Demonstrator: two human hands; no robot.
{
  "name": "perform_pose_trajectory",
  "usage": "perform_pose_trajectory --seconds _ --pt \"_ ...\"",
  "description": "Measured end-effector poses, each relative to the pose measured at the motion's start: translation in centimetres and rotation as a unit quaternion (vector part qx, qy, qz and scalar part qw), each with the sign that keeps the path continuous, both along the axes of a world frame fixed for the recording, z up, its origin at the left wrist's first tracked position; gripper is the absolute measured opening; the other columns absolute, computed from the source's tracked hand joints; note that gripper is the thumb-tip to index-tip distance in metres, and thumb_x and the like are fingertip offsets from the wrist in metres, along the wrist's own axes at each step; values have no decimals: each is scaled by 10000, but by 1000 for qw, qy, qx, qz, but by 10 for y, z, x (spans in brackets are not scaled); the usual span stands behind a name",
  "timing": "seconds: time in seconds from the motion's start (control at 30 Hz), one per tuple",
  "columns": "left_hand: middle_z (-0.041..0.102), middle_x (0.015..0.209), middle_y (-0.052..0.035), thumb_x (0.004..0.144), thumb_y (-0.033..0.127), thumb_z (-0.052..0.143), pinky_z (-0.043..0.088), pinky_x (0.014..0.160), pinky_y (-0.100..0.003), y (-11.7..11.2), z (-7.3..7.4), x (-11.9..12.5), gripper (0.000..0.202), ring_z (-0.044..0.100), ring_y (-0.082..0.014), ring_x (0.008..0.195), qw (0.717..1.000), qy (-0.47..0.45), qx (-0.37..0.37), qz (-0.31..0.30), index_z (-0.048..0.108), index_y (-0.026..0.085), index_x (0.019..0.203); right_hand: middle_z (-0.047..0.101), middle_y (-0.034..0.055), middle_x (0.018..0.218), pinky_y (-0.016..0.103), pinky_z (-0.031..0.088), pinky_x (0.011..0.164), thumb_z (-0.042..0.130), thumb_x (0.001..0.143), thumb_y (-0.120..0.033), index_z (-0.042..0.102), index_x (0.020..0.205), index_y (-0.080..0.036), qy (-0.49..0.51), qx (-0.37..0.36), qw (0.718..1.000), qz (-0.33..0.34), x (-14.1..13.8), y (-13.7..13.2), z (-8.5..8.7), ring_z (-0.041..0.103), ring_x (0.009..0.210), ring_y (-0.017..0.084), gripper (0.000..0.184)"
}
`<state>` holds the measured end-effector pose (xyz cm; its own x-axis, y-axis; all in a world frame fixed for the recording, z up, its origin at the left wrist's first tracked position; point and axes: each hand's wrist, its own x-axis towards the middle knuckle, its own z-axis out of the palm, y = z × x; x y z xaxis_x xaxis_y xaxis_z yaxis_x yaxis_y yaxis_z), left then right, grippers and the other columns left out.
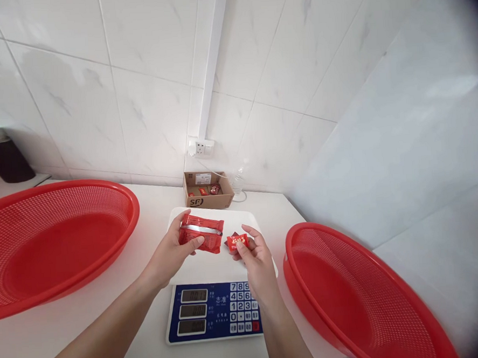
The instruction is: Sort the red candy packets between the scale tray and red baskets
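Note:
Between the thumb and fingers of my left hand (178, 245) is a red plastic packet (204, 232) with a silvery seam across it. My right hand (257, 259) pinches a small red wrapped candy (235, 243) with pale lettering; a darker wrapped piece shows just behind it. Both hands are above the white pan (232, 271) of a digital scale. Its blue panel (214, 310), with three displays and a keypad, faces me below. What is inside the packet is hidden.
Two large red plastic baskets, the left basket (133, 207) and the right basket (301, 299), flank the scale. Behind it stands an open cardboard box (208, 201) with several small wrapped candies. A wall socket (200, 148) with a plug is above. A dark container (5, 158) stands far left.

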<state>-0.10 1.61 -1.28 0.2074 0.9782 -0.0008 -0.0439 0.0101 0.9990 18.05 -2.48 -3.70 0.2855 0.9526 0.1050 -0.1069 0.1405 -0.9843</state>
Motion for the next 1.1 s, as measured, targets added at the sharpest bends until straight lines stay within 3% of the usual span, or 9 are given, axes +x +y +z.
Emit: perform_pose_trajectory --seconds 0.13,0.27,0.43,0.57,0.83,0.97,1.03,1.1 --pt "616 1052 -25 775 350 647 451 653 -271 0 -2 0 540 565 -174 869 999 -26 3 -46 418 266 1257 645 15 939 340 508 758 618 795 -467 511 1177 -275 34 -11 999 19 -1 2 0 627 803 160 441" --pt "646 956 -32 750 341 681 456 658 -276 -4 -3 6 381 573 -173 822 996 -39 -1 -86 527 211 1074 638 41 1010 327 513 722 545 818 -548 541 1090 -256 37 -3 996 76 -10 3 3 615 824 172 399" --pt "676 903 -44 804 451 597 473 753 -327 -12 -2 13 294 606 -205 838 992 -47 9 -115 602 186 932 575 -6 691 241 458 503 544 813 -552 564 780 -197 -46 -3 998 38 -18 4 7 530 590 131 357" --pt "696 843 -24 844 520 503 472 793 -329 -12 -1 12 350 614 -209 817 995 -47 23 -91 653 204 845 521 -23 636 220 419 451 549 812 -542 551 731 -196 -71 0 997 23 -19 3 8 475 545 116 356" --pt "674 766 -13 859 506 479 475 727 -300 -9 -2 11 362 596 -196 767 997 -15 44 -58 665 199 819 624 8 760 286 480 678 509 852 -506 599 780 -207 -93 8 995 27 -19 3 7 562 721 170 320" --pt "622 925 -31 850 491 493 496 738 -317 -8 -3 9 331 570 -197 869 997 11 82 -5 617 219 993 643 43 976 332 464 857 526 864 -439 661 923 -233 -128 59 990 16 -14 2 12 579 957 204 253" --pt "572 935 -33 828 514 513 515 678 -314 -8 -5 8 390 562 -194 852 994 30 100 24 566 233 1093 605 58 1060 352 452 902 561 851 -398 692 931 -259 -153 102 983 -2 -11 0 13 547 1054 217 207" --pt "547 851 -13 828 561 477 522 589 -313 -8 -6 7 466 572 -173 717 997 25 68 -11 506 244 1169 581 64 1082 371 452 913 574 851 -347 716 907 -289 -184 140 973 -3 -9 -3 13 532 1080 222 163"
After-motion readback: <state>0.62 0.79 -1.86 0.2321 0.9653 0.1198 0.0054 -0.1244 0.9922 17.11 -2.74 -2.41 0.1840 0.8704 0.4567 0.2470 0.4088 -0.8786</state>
